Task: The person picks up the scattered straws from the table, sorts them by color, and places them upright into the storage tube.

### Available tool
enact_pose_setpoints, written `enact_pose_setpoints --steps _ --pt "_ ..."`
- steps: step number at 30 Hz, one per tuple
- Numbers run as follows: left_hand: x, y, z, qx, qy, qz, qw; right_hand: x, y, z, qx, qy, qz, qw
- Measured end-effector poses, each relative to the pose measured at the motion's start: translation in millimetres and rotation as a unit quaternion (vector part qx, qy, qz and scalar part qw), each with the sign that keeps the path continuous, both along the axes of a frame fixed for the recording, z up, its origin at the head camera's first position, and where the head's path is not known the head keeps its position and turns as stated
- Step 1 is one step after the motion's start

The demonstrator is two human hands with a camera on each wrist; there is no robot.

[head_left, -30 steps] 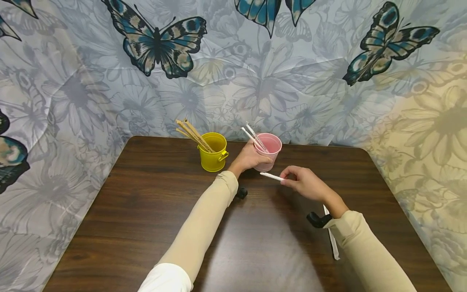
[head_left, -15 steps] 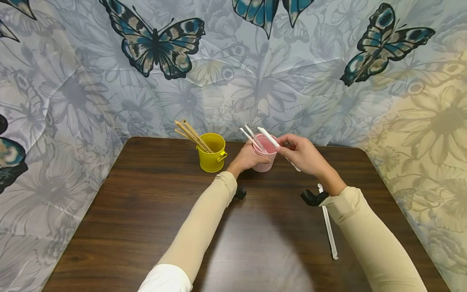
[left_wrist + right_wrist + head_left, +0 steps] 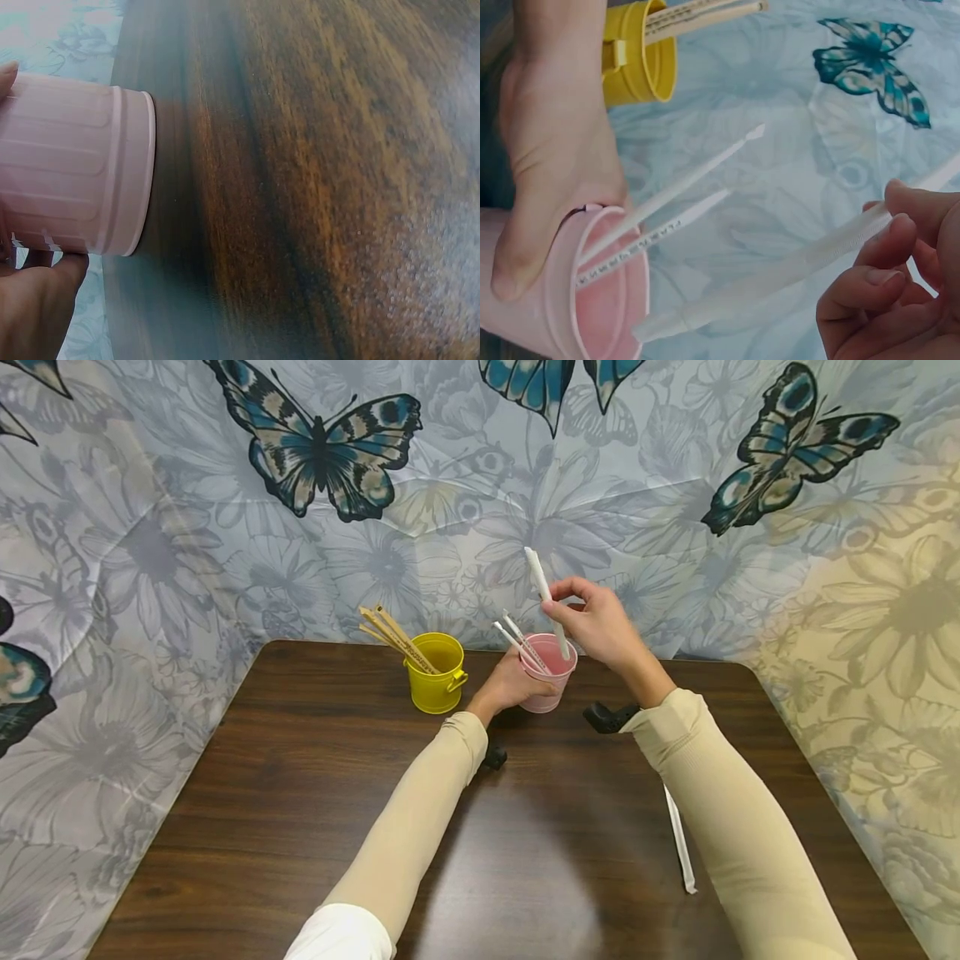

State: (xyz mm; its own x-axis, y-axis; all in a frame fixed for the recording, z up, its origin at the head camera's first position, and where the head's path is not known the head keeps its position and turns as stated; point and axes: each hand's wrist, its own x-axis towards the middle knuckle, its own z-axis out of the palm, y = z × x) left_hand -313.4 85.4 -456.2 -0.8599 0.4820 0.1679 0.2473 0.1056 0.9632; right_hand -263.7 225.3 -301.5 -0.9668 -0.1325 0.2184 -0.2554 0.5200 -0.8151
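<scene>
My left hand (image 3: 508,683) holds a small pink bucket (image 3: 60,157) by its side near the table's back edge. Two thin white straws in paper wrappers (image 3: 660,232) lean inside it, one with printed lettering. Between the thumb and fingers of my right hand (image 3: 600,622) is a thicker white paper-wrapped straw (image 3: 537,572), pinched along its upper part. It slants down, and its lower end is at the pink bucket's mouth; in the right wrist view that end (image 3: 660,324) overlaps the rim. Whether it touches the bucket cannot be told.
Left of the pink bucket stands a yellow bucket (image 3: 435,693) with several tan sticks (image 3: 397,639) leaning in it. Another white wrapped straw (image 3: 680,847) lies on the dark wooden table (image 3: 300,827), partly under my right forearm. A butterfly-print cloth (image 3: 465,485) hangs behind the table.
My right hand has risen and moved back with the straw, from in front of the pink bucket to above its mouth. The straw has swung from near level to steep. My left hand stays put.
</scene>
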Motion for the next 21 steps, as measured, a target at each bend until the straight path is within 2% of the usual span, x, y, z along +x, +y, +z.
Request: enact_pose_setpoints --steps 4,6,9,16,21 --pt "-0.5 0.1 -0.4 -0.009 -0.004 0.008 0.9999 -14.3 -8 -6.7 -0.04 -0.008 0.004 0.9992" --pt "-2.8 1.7 -4.9 -0.006 0.002 0.011 0.9999 -21.2 -12 -12.5 -0.055 -0.014 0.008 0.9984" --pt "-4.1 2.1 -6.1 -0.006 0.008 0.011 0.9999 -28.4 -16 -20.0 -0.057 -0.02 0.008 0.9981" --pt "-2.9 2.2 -4.6 0.006 0.007 0.006 0.9999 -31.1 -18 -29.6 -0.028 -0.021 0.01 0.9993" --pt "2.5 -1.5 5.0 0.022 -0.007 -0.008 0.9997 -30.8 -15 -33.7 -0.021 -0.023 0.01 0.9995"
